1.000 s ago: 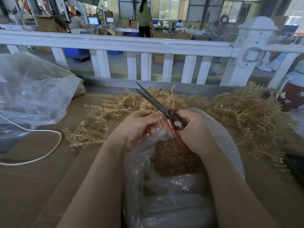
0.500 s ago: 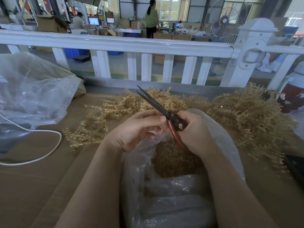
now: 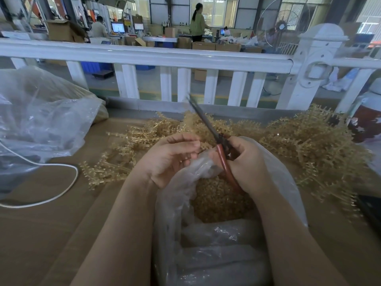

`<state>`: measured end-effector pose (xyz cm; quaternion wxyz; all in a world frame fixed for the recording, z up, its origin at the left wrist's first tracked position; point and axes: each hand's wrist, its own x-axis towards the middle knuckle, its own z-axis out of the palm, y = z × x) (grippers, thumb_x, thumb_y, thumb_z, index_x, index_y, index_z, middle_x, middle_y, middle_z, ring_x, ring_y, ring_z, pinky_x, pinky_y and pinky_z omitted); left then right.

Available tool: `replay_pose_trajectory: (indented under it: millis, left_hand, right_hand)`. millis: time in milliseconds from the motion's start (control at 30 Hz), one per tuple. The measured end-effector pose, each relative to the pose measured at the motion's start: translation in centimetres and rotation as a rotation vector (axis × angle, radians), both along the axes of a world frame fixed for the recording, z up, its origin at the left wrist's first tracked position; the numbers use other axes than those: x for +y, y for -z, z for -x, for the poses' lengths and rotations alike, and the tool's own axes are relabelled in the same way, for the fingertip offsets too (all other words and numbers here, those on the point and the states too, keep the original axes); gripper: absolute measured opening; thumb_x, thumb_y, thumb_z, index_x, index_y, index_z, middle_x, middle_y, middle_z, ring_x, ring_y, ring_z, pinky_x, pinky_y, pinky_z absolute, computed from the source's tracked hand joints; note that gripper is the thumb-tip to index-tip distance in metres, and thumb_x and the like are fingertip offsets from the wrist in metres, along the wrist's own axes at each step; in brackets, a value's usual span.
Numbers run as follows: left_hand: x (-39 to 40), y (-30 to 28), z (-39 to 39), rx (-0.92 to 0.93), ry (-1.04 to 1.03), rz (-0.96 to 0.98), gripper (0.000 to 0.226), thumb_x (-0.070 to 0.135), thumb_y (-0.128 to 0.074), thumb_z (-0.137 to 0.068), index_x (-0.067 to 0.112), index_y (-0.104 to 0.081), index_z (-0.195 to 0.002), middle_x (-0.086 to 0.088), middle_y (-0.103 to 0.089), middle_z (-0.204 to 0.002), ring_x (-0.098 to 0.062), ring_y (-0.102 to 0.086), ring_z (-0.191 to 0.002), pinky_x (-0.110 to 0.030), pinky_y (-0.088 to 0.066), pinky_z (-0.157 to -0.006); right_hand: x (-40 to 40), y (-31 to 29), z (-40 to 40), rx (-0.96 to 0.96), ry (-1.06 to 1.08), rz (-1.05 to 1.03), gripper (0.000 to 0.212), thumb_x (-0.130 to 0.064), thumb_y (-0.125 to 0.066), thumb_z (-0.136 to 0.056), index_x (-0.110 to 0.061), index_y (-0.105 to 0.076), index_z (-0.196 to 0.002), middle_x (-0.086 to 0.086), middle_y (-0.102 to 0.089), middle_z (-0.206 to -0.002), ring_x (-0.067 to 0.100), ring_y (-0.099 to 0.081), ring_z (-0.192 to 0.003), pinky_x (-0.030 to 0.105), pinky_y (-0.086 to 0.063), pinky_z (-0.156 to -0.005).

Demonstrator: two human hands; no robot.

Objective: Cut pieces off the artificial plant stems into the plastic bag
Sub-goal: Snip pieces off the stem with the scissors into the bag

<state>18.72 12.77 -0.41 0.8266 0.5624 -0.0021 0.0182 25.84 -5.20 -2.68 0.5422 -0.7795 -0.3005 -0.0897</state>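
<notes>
Nearest, the plastic bag (image 3: 284,182) gapes under both hands with cut pieces inside; above its mouth the right hand (image 3: 245,162) grips the scissors (image 3: 214,137), blades closed, pointing away-left, the left hand (image 3: 171,159) curls just beside them, contents unclear, and uncut stems (image 3: 309,145) heap toward the desk's far edge.

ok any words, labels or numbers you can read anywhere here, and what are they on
None can be read.
Lit computer screens behind the white fence rail: too small and blurred.
Brown cardboard boxes in the background: no legible print.
Red-handled scissors in the right hand: no marking visible.
</notes>
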Motion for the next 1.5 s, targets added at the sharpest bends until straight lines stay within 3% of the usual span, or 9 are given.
replay_pose_trajectory:
  millis: [100,233,400,567,667,867,1067,1200,1500]
  left_hand:
    - [-0.5,-0.1,0.0,-0.029,-0.075,0.136,0.016,0.007,-0.074,-0.071,0.018,-0.066,-0.079,0.001,-0.063,-0.072,-0.008,-0.052,-0.06,-0.016,-0.041,-0.053]
    - [-1.7,-0.2,-0.3,-0.045,-0.182,0.025,0.015,0.011,-0.078,-0.065,0.023,-0.071,-0.071,0.007,-0.062,-0.069,-0.006,-0.048,-0.056,-0.021,-0.034,-0.055]
    - [-2.7,-0.3,-0.4,-0.151,-0.17,-0.029,0.014,0.01,-0.076,-0.067,0.021,-0.072,-0.074,0.008,-0.069,-0.068,-0.002,-0.062,-0.057,-0.011,-0.045,-0.052]
    - [-2.6,0.1,-0.6,-0.204,-0.116,-0.103,0.023,0.014,-0.085,-0.063,0.026,-0.077,-0.081,0.008,-0.069,-0.076,-0.006,-0.067,-0.074,-0.013,-0.05,-0.065]
    - [-1.9,0.1,-0.6,-0.179,-0.062,-0.166,0.039,0.018,-0.091,-0.057,0.017,-0.073,-0.092,0.009,-0.073,-0.099,-0.011,-0.068,-0.092,-0.021,-0.051,-0.074]
    - [-1.0,-0.5,-0.1,-0.08,-0.085,0.183,0.113,0.047,-0.1,-0.031,0.008,-0.055,-0.128,-0.006,-0.071,-0.11,-0.021,-0.069,-0.099,-0.033,-0.058,-0.079]
    - [-1.2,-0.4,0.2,-0.018,0.002,0.05,0.071,0.032,-0.096,-0.051,0.005,-0.067,-0.11,-0.002,-0.069,-0.077,-0.012,-0.064,-0.064,-0.027,-0.059,-0.067]
    - [-1.7,-0.2,0.2,0.009,0.019,-0.145,0.026,0.02,-0.083,-0.065,0.018,-0.08,-0.091,-0.001,-0.071,-0.081,-0.014,-0.064,-0.074,-0.027,-0.055,-0.07]
    - [-2.8,0.3,-0.3,-0.092,-0.061,-0.173,0.012,0.018,-0.077,-0.068,0.022,-0.08,-0.08,-0.002,-0.076,-0.086,-0.013,-0.072,-0.083,-0.024,-0.057,-0.065]
  right_hand:
    - [0.0,-0.5,0.1,0.089,0.014,-0.074,0.013,-0.024,-0.082,-0.083,-0.025,-0.07,-0.076,-0.006,-0.071,-0.074,0.006,-0.066,-0.07,0.02,-0.054,-0.069]
    - [0.0,-1.3,0.5,0.198,-0.053,-0.171,0.023,-0.021,-0.081,-0.084,0.0,-0.072,-0.086,0.018,-0.072,-0.082,0.032,-0.07,-0.079,0.043,-0.06,-0.077]
    - [0.3,-1.5,0.9,0.28,-0.113,-0.194,0.017,-0.015,-0.079,-0.085,-0.001,-0.075,-0.093,0.011,-0.077,-0.086,0.028,-0.074,-0.081,0.049,-0.061,-0.081]
    - [0.5,-1.7,1.2,0.359,-0.136,-0.284,0.004,-0.014,-0.08,-0.083,-0.017,-0.078,-0.083,0.006,-0.077,-0.081,0.023,-0.075,-0.078,0.04,-0.061,-0.077]
    - [0.3,-1.7,0.8,0.378,-0.133,-0.36,0.03,-0.005,-0.077,-0.085,-0.025,-0.072,-0.064,0.0,-0.068,-0.066,0.014,-0.067,-0.062,0.029,-0.055,-0.064]
    - [-0.5,-2.4,1.1,0.469,-0.187,-0.537,0.024,0.013,-0.059,-0.091,-0.008,-0.054,-0.079,0.001,-0.063,-0.056,0.0,-0.054,-0.04,0.011,-0.041,-0.042]
    - [-0.5,-2.4,1.5,0.371,-0.211,-0.472,0.026,0.014,-0.056,-0.092,-0.008,-0.058,-0.078,0.02,-0.067,-0.078,-0.001,-0.057,-0.046,0.009,-0.043,-0.049]
    - [-0.3,-2.2,1.3,0.325,-0.167,-0.418,0.027,0.008,-0.064,-0.09,-0.013,-0.064,-0.073,-0.001,-0.064,-0.064,0.0,-0.054,-0.047,0.009,-0.042,-0.05]
    - [-0.1,-2.3,1.3,0.308,-0.083,-0.332,0.027,-0.004,-0.072,-0.088,-0.023,-0.073,-0.069,-0.003,-0.069,-0.068,0.007,-0.065,-0.062,0.023,-0.054,-0.062]
